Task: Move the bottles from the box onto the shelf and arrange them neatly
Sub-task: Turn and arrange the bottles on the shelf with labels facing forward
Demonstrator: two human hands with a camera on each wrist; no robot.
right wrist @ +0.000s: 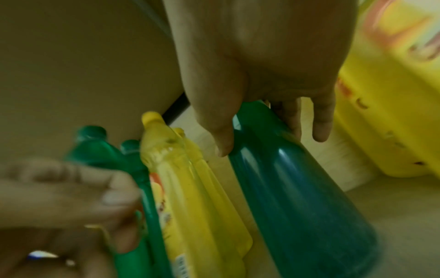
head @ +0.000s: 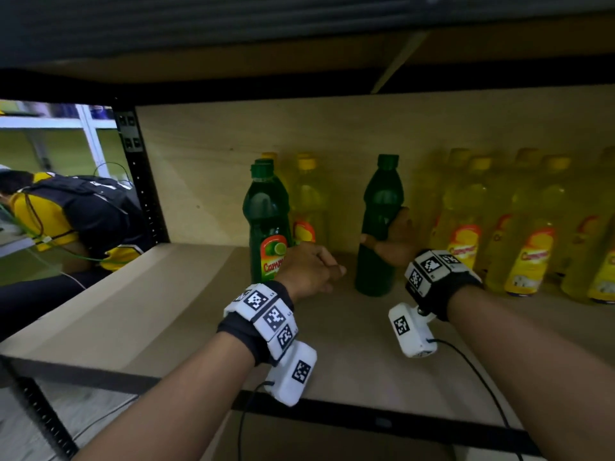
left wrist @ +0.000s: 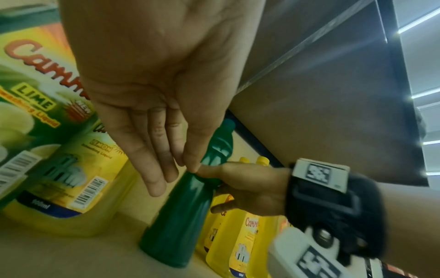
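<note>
On the wooden shelf (head: 166, 311) stands a dark green bottle (head: 379, 224), upright, its label turned away. My right hand (head: 389, 234) grips it at the waist, thumb on the left side and fingers round the right. The right wrist view shows the same grip (right wrist: 271, 143) on the green bottle (right wrist: 297, 197). My left hand (head: 332, 271) hangs just left of that bottle with straight fingers (left wrist: 161, 159) that hold nothing. Beside the left hand stand two green lime bottles (head: 266, 224), labels forward. The box is out of view.
Yellow lemon bottles (head: 529, 254) fill the shelf's right side in rows, and more yellow bottles (head: 307, 201) stand behind the lime ones. A black upright post (head: 143, 181) bounds the left end. Beyond it a person (head: 66, 214) bends over. The upper shelf (head: 299, 61) hangs overhead.
</note>
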